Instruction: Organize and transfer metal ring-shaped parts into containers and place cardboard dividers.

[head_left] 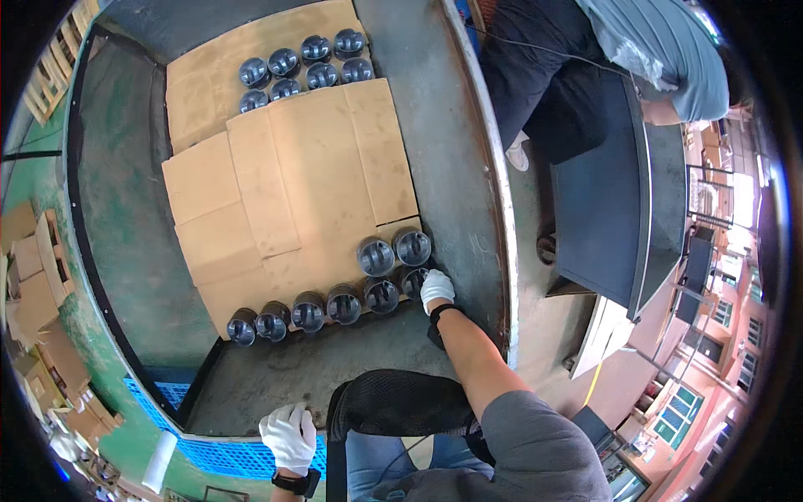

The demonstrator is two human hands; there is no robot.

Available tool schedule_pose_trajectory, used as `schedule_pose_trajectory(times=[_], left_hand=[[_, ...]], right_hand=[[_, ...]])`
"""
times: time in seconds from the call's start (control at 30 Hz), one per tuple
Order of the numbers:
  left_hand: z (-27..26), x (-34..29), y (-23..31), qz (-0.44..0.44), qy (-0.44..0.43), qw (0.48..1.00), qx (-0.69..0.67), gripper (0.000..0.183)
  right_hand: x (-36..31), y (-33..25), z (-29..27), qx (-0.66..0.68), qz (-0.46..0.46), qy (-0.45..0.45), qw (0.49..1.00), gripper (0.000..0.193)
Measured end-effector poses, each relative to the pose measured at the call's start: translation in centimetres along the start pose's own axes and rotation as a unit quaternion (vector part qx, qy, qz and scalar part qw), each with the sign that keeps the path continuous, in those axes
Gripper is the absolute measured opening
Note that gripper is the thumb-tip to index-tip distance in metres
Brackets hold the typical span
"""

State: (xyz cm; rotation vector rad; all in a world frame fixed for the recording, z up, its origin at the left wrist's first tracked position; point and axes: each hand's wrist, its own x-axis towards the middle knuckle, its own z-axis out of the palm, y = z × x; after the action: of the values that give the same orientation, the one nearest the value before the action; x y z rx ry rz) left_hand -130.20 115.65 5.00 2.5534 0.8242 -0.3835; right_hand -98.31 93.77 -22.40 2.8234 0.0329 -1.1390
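My right hand (437, 289), in a white glove, reaches to the right end of the near row. Its fingers close on the side of a dark metal piston (413, 280), and the fingertips are partly hidden. Two more pistons stand just beyond it, among them a shiny round piston (412, 246). Leftward from my hand, several others line the near edge of a brown cardboard sheet (318, 184). My left hand (289, 437), also gloved, hangs by the near rim of the grey metal bin (251, 402), its fingers loosely bent and apart, holding nothing.
At the far end, another group of pistons (316, 50) stands on cardboard. The bin's right wall (493, 167) rises beside my right arm. Blue plastic lattice (226, 458) shows below the near rim. Beyond the right wall, a person (552, 75) sits near a second grey bin (598, 226).
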Motion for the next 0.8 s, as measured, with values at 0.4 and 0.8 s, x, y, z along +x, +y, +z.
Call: schedule_pose_trajectory(times=[0.4,0.8], left_hand=[[4.6,-2.2,-1.4,-0.093,0.006,0.991,0.093,0.02],[3.6,-2.0,28.4,-0.197,-0.031,0.978,-0.067,0.039]], right_hand=[[-9.0,-4.4,-11.2,-0.1,-0.393,-0.185,0.895,0.028],[-16.2,28.5,-37.0,0.124,-0.604,-0.094,0.782,0.046]])
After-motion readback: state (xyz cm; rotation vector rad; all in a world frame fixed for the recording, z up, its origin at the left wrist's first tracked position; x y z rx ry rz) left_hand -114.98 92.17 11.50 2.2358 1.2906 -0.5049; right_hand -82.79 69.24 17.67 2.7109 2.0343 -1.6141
